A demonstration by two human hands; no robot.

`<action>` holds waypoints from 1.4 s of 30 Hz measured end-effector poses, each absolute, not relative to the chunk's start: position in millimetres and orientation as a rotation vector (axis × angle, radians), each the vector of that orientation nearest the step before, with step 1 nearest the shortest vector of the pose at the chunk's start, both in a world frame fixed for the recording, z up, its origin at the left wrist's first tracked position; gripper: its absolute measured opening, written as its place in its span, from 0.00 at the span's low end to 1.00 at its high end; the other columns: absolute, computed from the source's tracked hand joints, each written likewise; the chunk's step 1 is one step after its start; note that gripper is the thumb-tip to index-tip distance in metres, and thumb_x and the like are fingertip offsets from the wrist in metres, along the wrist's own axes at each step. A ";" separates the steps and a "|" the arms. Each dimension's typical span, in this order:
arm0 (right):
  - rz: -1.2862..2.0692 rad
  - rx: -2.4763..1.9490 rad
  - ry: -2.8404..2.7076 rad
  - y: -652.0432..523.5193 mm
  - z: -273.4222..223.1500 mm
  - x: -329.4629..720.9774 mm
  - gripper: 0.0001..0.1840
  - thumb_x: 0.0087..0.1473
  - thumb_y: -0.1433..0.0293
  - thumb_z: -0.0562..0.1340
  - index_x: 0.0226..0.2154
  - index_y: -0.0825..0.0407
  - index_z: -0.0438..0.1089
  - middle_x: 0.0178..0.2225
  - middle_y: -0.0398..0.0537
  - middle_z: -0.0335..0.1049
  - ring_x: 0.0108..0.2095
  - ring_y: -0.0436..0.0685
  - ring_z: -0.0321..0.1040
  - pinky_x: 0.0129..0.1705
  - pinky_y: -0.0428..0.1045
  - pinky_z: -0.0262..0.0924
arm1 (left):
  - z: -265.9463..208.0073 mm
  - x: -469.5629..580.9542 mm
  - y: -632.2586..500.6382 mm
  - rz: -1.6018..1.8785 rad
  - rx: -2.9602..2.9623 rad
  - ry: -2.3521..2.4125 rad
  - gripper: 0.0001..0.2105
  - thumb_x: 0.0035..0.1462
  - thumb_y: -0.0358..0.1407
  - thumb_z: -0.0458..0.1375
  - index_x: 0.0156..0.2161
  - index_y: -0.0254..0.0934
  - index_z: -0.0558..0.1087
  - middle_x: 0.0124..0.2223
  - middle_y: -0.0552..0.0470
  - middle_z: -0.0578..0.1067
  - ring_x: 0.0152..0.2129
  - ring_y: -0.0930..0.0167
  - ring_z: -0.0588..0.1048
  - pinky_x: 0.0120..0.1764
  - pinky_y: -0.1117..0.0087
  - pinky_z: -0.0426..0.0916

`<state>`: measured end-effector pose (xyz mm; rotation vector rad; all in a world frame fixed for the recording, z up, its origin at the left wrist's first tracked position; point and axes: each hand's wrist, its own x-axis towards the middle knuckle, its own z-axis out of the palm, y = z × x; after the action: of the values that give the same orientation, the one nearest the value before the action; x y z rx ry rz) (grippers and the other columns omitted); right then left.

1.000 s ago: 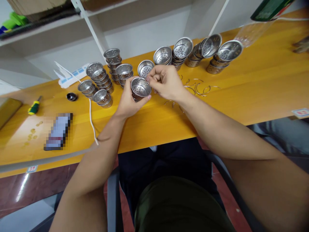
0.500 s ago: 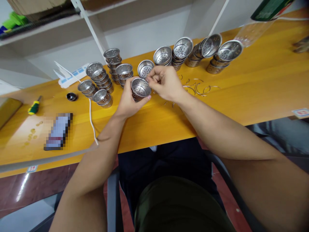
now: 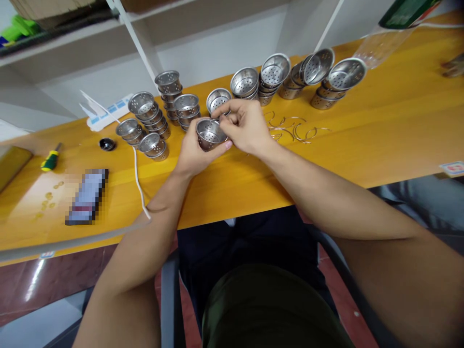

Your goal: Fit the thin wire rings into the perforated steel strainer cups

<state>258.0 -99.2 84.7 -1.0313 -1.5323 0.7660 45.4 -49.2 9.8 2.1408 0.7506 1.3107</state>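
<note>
My left hand (image 3: 192, 152) is wrapped round a perforated metal strainer cup (image 3: 209, 134), its mouth tilted up toward me. Over the cup's right rim, my right hand (image 3: 244, 123) is closed in a pinch with the index finger reaching across. Whatever the pinch holds is too small or hidden to make out. Just behind the held cup stands another strainer cup (image 3: 217, 99), partly covered by the right hand. To the right of that hand lie several thin curved metal wires (image 3: 293, 130).
Stacks of strainer cups (image 3: 152, 113) stand at back left, and further stacks (image 3: 273, 77) at back right. A phone (image 3: 87, 195), screwdriver (image 3: 51, 158), small black cup (image 3: 107, 144) and white cable (image 3: 137, 179) lie on the left. A plastic bottle (image 3: 384, 46) is at far right.
My right hand has shifted slightly left over the held strainer cup, and its index finger now stretches across the rim. The left hand keeps its hold almost unmoved.
</note>
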 end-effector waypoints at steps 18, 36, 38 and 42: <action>1.067 -0.659 -1.778 -97.2 90.9 290.2 0.37 0.60 0.33 0.90 0.44 0.44 0.82 0.29 0.41 0.75 0.29 0.56 0.71 0.31 0.52 0.72 | 13.7 35.7 -44.5 1.250 2.221 0.740 0.40 0.74 0.55 0.80 0.79 0.47 0.68 0.70 0.40 0.83 0.69 0.49 0.88 0.77 0.39 0.85; 0.800 -0.812 -1.803 -97.8 87.0 290.3 0.43 0.60 0.29 0.87 0.57 0.42 0.84 0.48 0.51 0.80 0.46 0.65 0.77 0.46 0.57 0.78 | 10.4 34.4 -34.6 1.298 2.219 0.745 0.44 0.78 0.53 0.77 0.86 0.53 0.60 0.71 0.40 0.81 0.72 0.49 0.86 0.78 0.38 0.84; 0.736 -0.869 -1.830 -100.9 90.7 291.9 0.41 0.61 0.27 0.85 0.57 0.41 0.87 0.54 0.55 0.81 0.53 0.70 0.78 0.52 0.61 0.81 | 15.3 35.7 -37.3 1.309 2.181 0.789 0.44 0.78 0.54 0.77 0.86 0.55 0.60 0.71 0.40 0.81 0.72 0.48 0.87 0.77 0.38 0.85; 0.672 -0.926 -1.929 -105.4 93.5 289.8 0.41 0.64 0.23 0.80 0.57 0.38 0.92 0.63 0.62 0.81 0.69 0.81 0.75 0.66 0.72 0.82 | 25.3 40.3 -45.5 1.275 2.154 0.857 0.47 0.75 0.59 0.78 0.86 0.57 0.61 0.73 0.39 0.81 0.74 0.46 0.86 0.78 0.38 0.84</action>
<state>289.8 -105.4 93.5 -0.9265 -1.9290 0.6718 40.3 -45.5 25.3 2.1543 0.8573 1.2749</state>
